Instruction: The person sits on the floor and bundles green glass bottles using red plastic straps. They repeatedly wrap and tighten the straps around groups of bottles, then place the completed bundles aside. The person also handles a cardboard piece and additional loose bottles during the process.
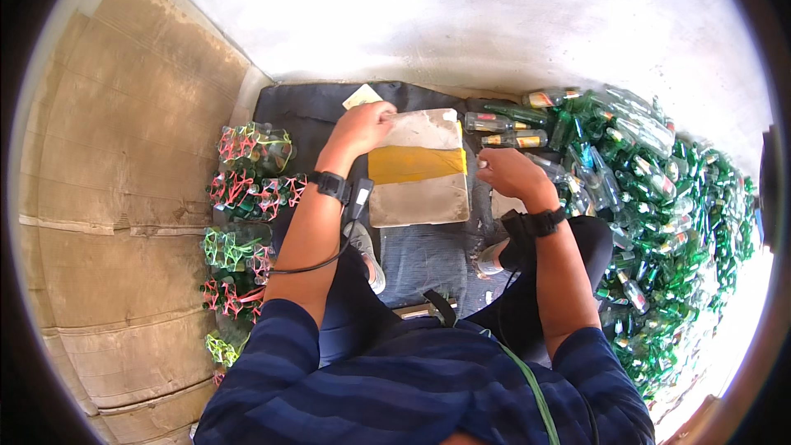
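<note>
A worn, flat board or box with a yellow band across its middle lies between my feet on dark cloth. My left hand is at its upper left corner with the fingers curled; whether it grips anything does not show. A pale card lies just beyond that hand. My right hand hovers right of the board, its fingers bent and thumb near the fingertips; what may be between them cannot be told. Two labelled glass bottles lie just beyond my right hand.
A large heap of green and clear glass bottles fills the right side. At left, bottles bundled with pink and green ties stand in a row beside a cardboard-covered wall. A pale wall rises at the far side.
</note>
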A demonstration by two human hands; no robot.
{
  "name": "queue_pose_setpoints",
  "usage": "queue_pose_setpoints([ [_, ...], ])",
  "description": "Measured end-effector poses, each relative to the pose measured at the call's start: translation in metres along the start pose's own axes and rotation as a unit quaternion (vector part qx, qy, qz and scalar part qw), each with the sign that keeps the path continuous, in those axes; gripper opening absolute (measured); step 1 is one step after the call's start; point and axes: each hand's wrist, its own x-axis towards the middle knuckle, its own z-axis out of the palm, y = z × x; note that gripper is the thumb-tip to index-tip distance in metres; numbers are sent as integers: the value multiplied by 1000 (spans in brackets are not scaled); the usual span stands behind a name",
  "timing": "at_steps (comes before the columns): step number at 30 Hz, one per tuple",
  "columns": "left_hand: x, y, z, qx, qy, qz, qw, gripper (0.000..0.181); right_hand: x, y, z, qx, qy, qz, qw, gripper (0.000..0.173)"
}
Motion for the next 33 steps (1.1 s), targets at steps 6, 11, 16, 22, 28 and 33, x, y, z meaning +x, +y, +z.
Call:
queue_pose_setpoints([
  [6, -26, -5, 7, -175, 38, -17, 984, 29, 5, 26, -23, 3, 138, 50, 989, 22],
  [11, -32, 17, -1, -232, 28, -21, 972, 22, -7, 40, -53, 102, 312, 81, 941, 22],
  [16, -30, 67, -37, -172, 5, 18, 985, 28, -13, 48, -59, 157, 331, 84, 927, 22],
  [22, -2, 83, -38, -197, 4, 30, 980, 26, -21, 30, -71, 212, 318, 114, 917, 19],
  [28, 6, 71, -28, 65, 63, 86, 992, 22, -23, 12, -70, 173, 283, 158, 930, 20],
  [33, 39, 48, -34, -15, 101, 68, 992, 22, -22, 33, -55, 73, 243, 180, 950, 19],
])
